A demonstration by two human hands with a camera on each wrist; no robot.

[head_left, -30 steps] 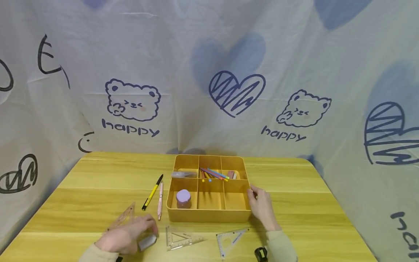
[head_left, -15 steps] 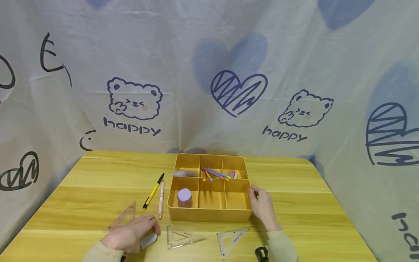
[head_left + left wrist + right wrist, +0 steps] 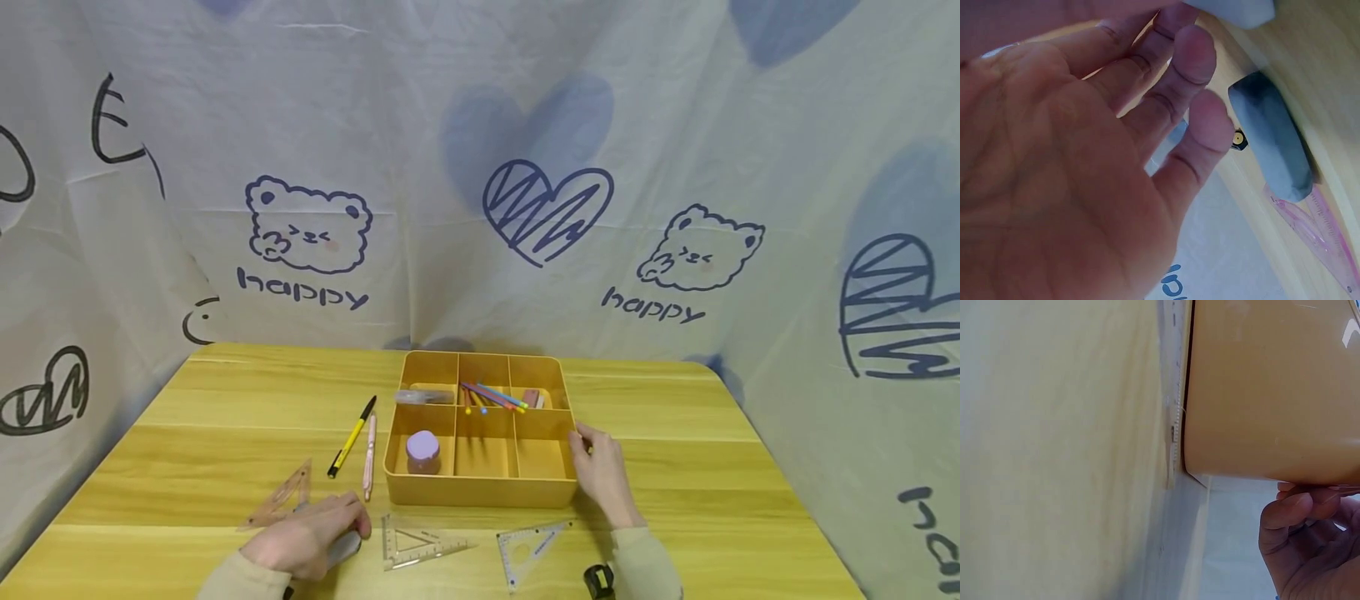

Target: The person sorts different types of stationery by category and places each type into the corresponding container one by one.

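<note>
In the head view my left hand is low over the front left of the table, its thumb and fingers about a whitish block, perhaps an eraser, partly hidden by the hand. The left wrist view shows this block's end past the fingertips, and a separate grey-blue block on the table beside the curled fingers. My right hand grips the right wall of a yellow compartment box. Thumb and fingers meet that wall in the right wrist view.
The box holds a purple-lidded jar, several colored pencils, a clear-looking item and a pinkish eraser. Around it lie a yellow pen, a pink pen, a pink set square and clear set squares.
My left hand has shifted slightly right and covers more of the whitish block. The grey-blue block's edge now shows behind it. My right hand stays on the box, which has not moved.
</note>
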